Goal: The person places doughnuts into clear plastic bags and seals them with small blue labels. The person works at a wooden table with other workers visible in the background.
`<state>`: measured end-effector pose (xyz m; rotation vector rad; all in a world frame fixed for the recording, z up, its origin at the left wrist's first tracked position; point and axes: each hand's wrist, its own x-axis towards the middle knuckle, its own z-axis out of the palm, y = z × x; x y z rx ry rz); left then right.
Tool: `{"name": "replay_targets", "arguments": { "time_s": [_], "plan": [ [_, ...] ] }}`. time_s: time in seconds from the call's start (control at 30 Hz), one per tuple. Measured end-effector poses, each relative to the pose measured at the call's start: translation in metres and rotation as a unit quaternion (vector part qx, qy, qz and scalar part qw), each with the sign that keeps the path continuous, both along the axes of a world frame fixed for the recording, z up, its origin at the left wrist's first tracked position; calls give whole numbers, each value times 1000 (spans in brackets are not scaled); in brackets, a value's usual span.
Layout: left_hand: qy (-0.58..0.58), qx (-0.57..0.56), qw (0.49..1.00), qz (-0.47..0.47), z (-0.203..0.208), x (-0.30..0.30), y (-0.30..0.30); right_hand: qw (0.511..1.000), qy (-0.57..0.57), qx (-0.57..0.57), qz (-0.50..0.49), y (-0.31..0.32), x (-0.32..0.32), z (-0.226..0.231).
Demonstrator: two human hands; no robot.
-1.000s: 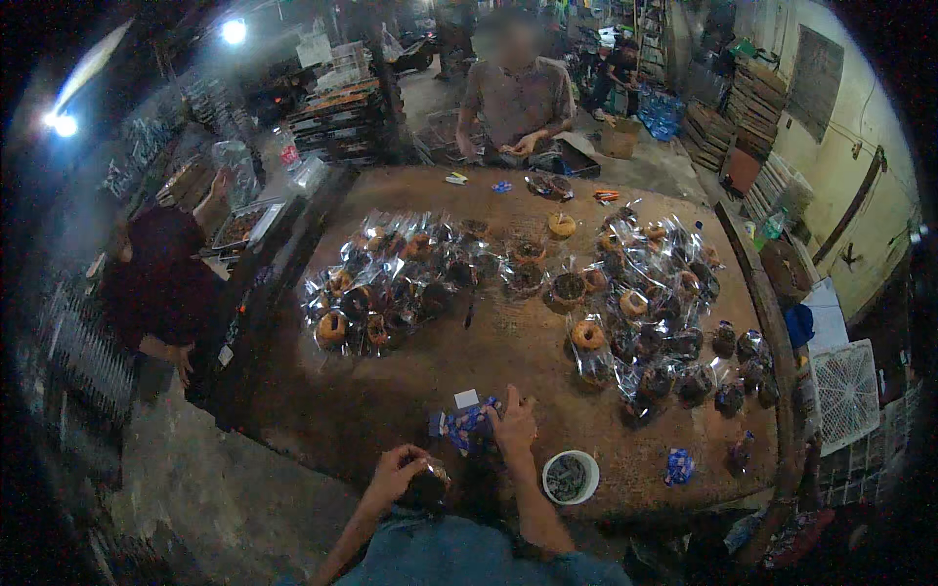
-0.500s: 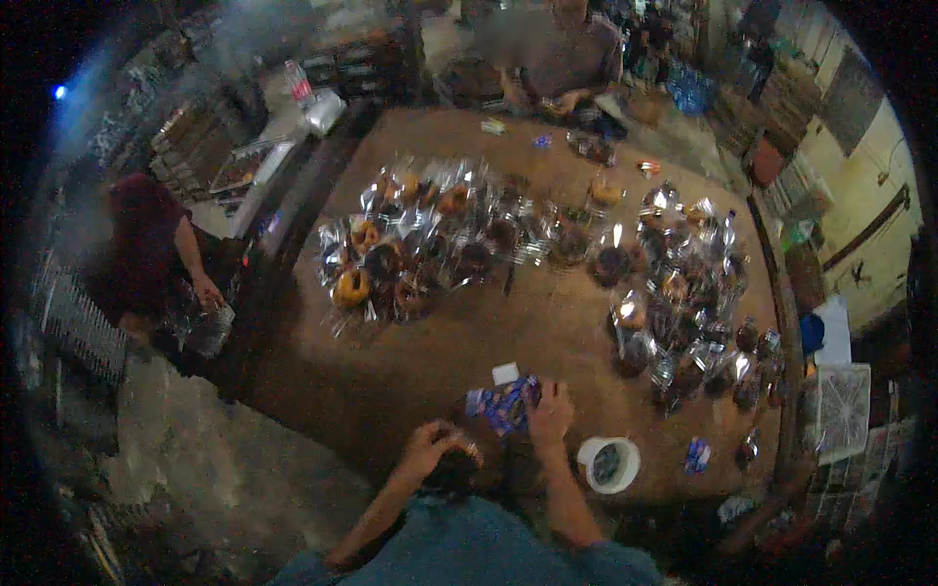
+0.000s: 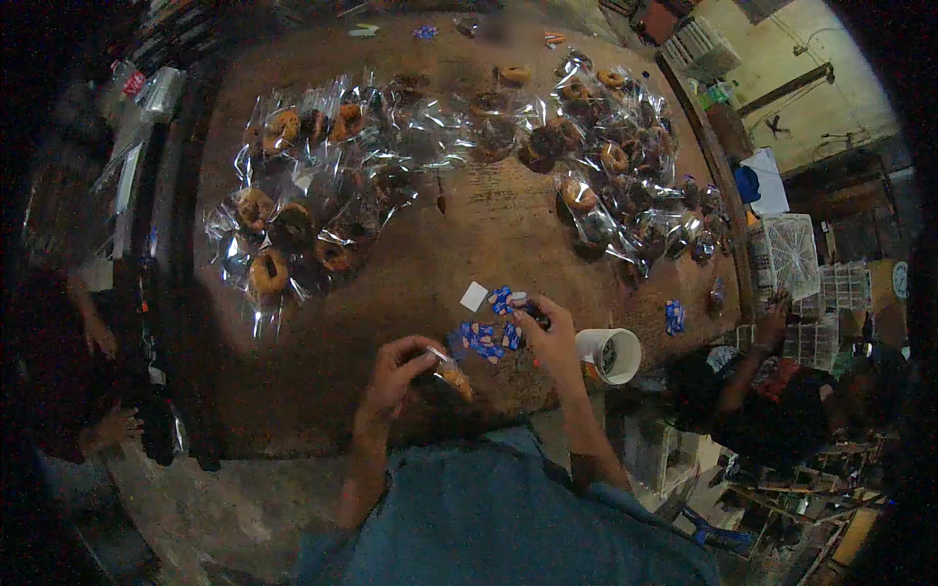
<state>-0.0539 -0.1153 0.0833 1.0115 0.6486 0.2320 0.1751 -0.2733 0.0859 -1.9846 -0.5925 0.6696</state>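
Wooden table (image 3: 430, 254), seen from above, bearing two loose spreads of wrapped rings (image 3: 293, 220) in clear cellophane (image 3: 410, 127): one spread well beyond the left hand's fingers, the other (image 3: 611, 166) well beyond the right hand's.

Compared with the view half a second earlier, the table fills more of the frame, and the person seated at its far edge is now cut off.

White cup (image 3: 609, 354), upright and open-topped, just to the right of the right hand; its contents are too dark to tell.

Left hand (image 3: 396, 371): fingers curled, thumb and forefinger pinched on a small wrapped piece (image 3: 451, 376). The piece's long axis runs diagonally, its free end pointing down and to the right, away from the fingertips and toward the table's near edge.

Right hand (image 3: 552, 337): fingers bent and pressed together over a small dark object (image 3: 532, 313) at the fingertips; what it is cannot be told.

Blue-and-white sachets (image 3: 486, 339), lying flat between the two hands, touching the right hand's fingers.

White square card (image 3: 474, 296), just beyond the sachets.
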Motion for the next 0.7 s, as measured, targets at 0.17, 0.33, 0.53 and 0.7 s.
{"name": "replay_targets", "arguments": {
  "time_s": [0.17,0.33,0.53,0.7],
  "plan": [
    [-73,-84,990,-92,32,34,14,974,-178,13,139,10,-21,52],
    [-49,-91,992,-67,43,61,-16,965,-155,82,193,6,-14,67],
    [-55,-146,988,-6,50,78,-59,947,-88,161,265,-22,19,58],
    [77,3,997,-17,60,101,-90,921,17,264,284,-52,47,51]
  ]
}}
